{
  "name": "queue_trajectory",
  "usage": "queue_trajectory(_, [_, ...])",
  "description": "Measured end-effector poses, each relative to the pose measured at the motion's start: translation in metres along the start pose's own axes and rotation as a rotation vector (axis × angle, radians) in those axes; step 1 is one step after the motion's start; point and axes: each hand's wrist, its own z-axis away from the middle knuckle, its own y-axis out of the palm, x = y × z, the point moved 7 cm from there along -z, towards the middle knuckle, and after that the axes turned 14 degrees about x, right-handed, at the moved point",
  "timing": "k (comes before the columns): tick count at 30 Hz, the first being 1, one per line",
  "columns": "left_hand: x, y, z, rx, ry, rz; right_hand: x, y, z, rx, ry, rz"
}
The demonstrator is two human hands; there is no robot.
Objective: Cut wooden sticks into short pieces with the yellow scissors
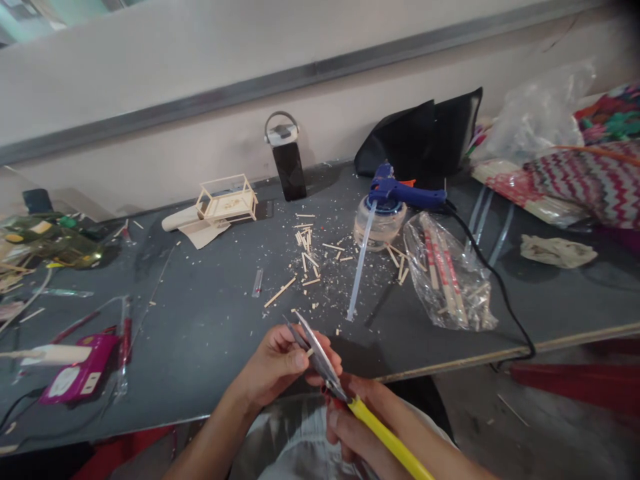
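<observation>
Near the table's front edge, my left hand pinches a short wooden stick. The stick lies between the open blades of a pair of scissors. My right hand is wrapped round the scissors near their pivot, and a long yellow handle runs to the lower right. Part of the scissors' grip is hidden by my right fingers. Beyond my hands, cut wooden sticks and small chips lie scattered on the dark table.
A blue glue gun rests on a glass jar, its black cord trailing right. A plastic bag of sticks lies nearby. Behind stand a bottle and a small wooden frame. A magenta device is left.
</observation>
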Motion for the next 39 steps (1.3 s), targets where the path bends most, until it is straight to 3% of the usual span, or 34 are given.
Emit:
queue_trajectory(8, [0.001, -0.001, 0.0, 0.01, 0.014, -0.014, -0.007, 0.003, -0.001, 0.038, -0.05, -0.082])
queue_trajectory(15, [0.005, -0.005, 0.007, -0.102, -0.052, -0.031, -0.015, 0.008, -0.012, -0.024, -0.083, -0.05])
queue_trajectory(23, [0.01, 0.002, 0.012, -0.228, -0.018, 0.036, -0.022, 0.008, -0.026, -0.108, -0.159, -0.105])
queue_trajectory(29, [0.001, 0.009, 0.008, -0.278, 0.04, 0.081, 0.003, 0.008, -0.02, 0.116, -0.066, -0.089])
queue_trajectory(34, [-0.014, 0.008, 0.0, -0.335, 0.054, 0.068, 0.019, -0.004, -0.019, 0.196, 0.051, -0.069])
queue_trajectory(39, [-0.018, 0.009, -0.005, -0.366, 0.02, 0.08, 0.01, -0.014, -0.039, 0.209, -0.065, -0.022])
